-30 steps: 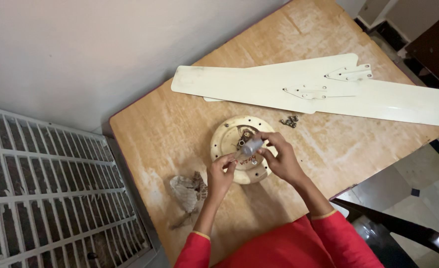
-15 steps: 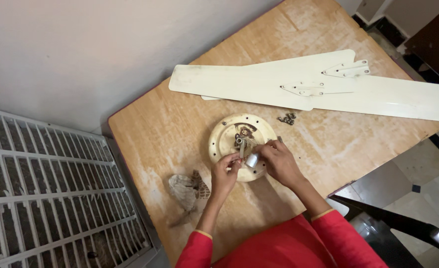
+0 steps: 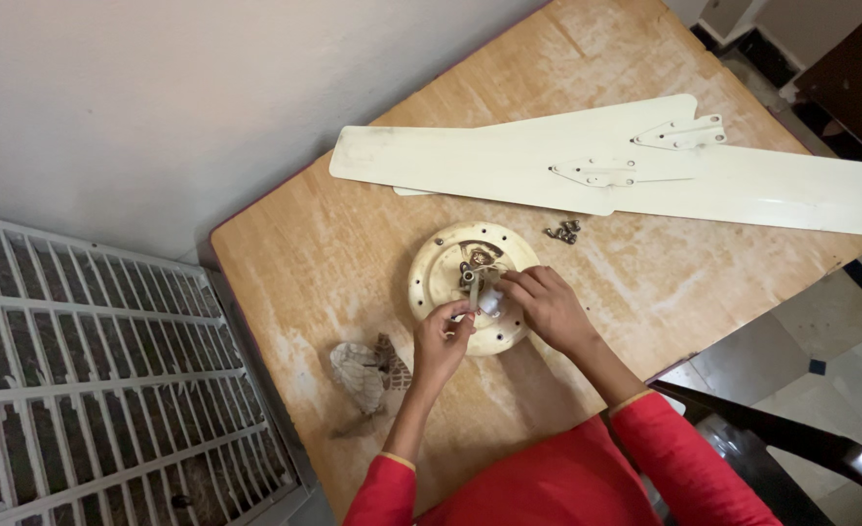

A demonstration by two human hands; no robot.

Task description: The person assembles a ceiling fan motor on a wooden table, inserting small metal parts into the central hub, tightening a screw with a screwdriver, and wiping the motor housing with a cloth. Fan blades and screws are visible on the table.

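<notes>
Already the wooden table (image 3: 353, 253) bears two cream fan blades (image 3: 587, 166) lying loose, so the fan looks well stripped. Its round motor housing (image 3: 440, 278) sits mid-table, screws (image 3: 562, 232) beside it. The right hand (image 3: 548, 307) pinches a small white part (image 3: 490, 303); the left hand (image 3: 440, 341) closes on its wire.

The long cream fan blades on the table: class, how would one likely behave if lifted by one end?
The fan blades look thin, flat and long, so one would probably flex and droop slightly. The metal bracket at one end likely makes that end heavier. Lying flat, it should slide, not roll.
</notes>
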